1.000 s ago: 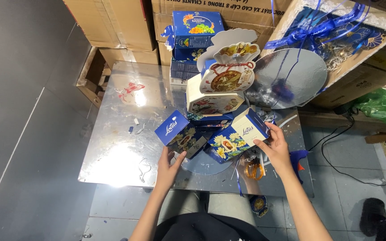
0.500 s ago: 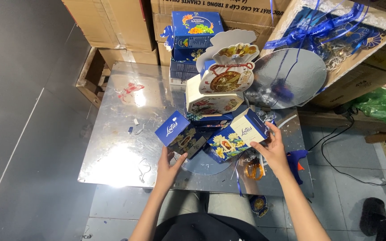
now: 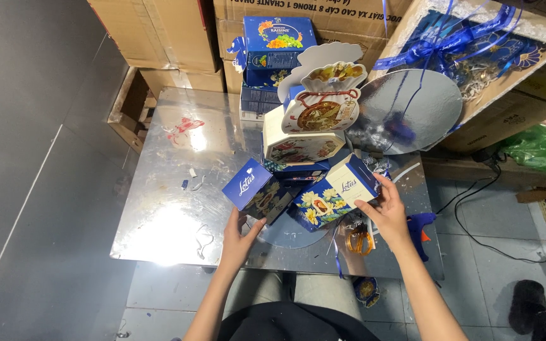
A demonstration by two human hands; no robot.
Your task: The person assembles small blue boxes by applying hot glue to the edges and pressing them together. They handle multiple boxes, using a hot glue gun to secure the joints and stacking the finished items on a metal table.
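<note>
the landmark was the white octagonal tin [image 3: 303, 146], standing at the middle of the steel counter [image 3: 159, 208]. just below and to the left of that tin, the left hand [image 3: 240, 237] held a small blue box [image 3: 257, 189] from underneath, its grip closed around the lower corner of the box. the box was tilted, one corner pointing up. just below and to the right of the tin, the right hand [image 3: 387, 213] gripped a longer blue box with yellow flowers [image 3: 333, 194] at its right end, fingers wrapped over the edge. the two boxes sat close together, their inner ends near each other beneath the tin; whether they touched could not be told. on top of the tin stood a pouch-shaped gift piece [image 3: 325, 104] with a red cord. to the right of the tin a round silver board [image 3: 418, 104] leaned against a cardboard carton [image 3: 507, 117]. behind the tin, blue packets [image 3: 278, 41] were stacked. below and right of the tin, past the right hand, a blue glue gun [image 3: 419, 226] and a roll of gold ribbon [image 3: 359, 240] lay at the counter edge.
</note>
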